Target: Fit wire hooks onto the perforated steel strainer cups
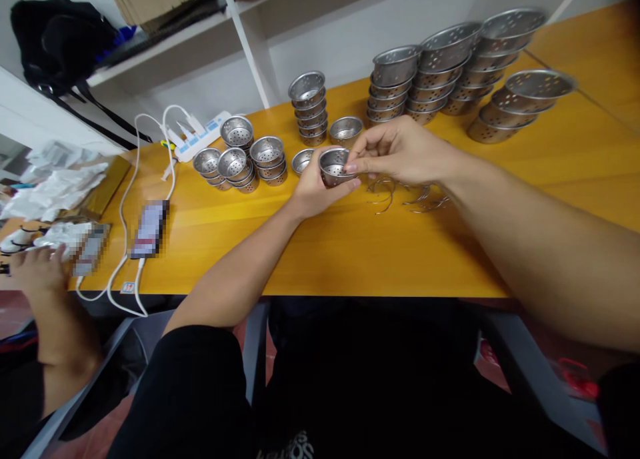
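My left hand (311, 191) is wrapped around a small perforated steel strainer cup (333, 165), holding it just above the yellow table (350, 252). Over the cup's rim my right hand (400, 151) pinches its fingertips together; whatever they hold is too small to make out. Thin wire handles (400, 195) lie loose on the table under my right hand. More small strainer cups (250, 159) stand in short stacks to the left, with a taller stack (309, 109) behind.
Stacks of larger perforated steel bowls (450, 72) line the back right. A white power strip (200, 135) with cables and a phone (149, 229) lie at the left. Another person's hand (35, 272) rests at the left edge near white plastic bags (60, 185).
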A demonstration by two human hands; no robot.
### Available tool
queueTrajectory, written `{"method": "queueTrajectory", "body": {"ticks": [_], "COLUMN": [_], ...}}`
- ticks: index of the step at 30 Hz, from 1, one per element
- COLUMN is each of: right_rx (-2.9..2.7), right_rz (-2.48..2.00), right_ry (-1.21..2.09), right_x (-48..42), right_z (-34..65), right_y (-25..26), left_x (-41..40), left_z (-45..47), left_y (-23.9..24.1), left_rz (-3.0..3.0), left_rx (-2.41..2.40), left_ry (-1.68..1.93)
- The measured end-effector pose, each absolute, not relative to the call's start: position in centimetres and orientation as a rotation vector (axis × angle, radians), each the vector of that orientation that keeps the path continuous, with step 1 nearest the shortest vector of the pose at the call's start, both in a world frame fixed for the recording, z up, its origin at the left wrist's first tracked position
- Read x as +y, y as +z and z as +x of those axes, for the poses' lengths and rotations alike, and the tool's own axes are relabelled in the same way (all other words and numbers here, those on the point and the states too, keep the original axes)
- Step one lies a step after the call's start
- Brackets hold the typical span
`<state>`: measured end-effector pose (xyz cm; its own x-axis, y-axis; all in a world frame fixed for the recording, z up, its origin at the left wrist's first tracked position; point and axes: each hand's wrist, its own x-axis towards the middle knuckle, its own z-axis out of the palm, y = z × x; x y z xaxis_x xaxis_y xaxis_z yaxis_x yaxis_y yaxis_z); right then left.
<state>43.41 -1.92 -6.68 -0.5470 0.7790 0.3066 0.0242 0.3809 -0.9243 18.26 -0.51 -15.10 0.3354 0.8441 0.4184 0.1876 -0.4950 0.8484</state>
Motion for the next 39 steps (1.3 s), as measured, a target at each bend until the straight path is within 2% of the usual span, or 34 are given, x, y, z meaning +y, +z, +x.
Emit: {"method": "queueTrajectory", "body": {"ticks": [10, 20, 28, 33, 39], "right_rx": [-1.867, -2.081, -1.784, -1.659, -1.736], "right_rz": [-0.728, -0.672, -0.787, -0.753, -0.791], "right_ry": [0.761, 0.725, 0.687, 0.685, 0.692], "right_x": [-1.8, -2.0, -1.3, 0.4, 1.3], "right_z": [43.2, 42.7, 43.8, 44.0, 41.7], "right_y": [-7.8, -9.0, -8.4, -10.4, -12.5], "left_x": [0.1, 0.7, -0.9, -3.4, -5.0], "left_z": [18.2, 18.1, 19.0, 19.1, 19.6], "left_y": [-15.5, -15.9, -15.9, -14.0, -12.7], "left_rz": [1.847, 1.838, 1.635, 1.875, 2.046], "left_rx": [0.965, 0.926, 0.863, 0.656, 0.487], "left_ry": [1.275, 1.248, 1.156, 0.875, 0.852]}}
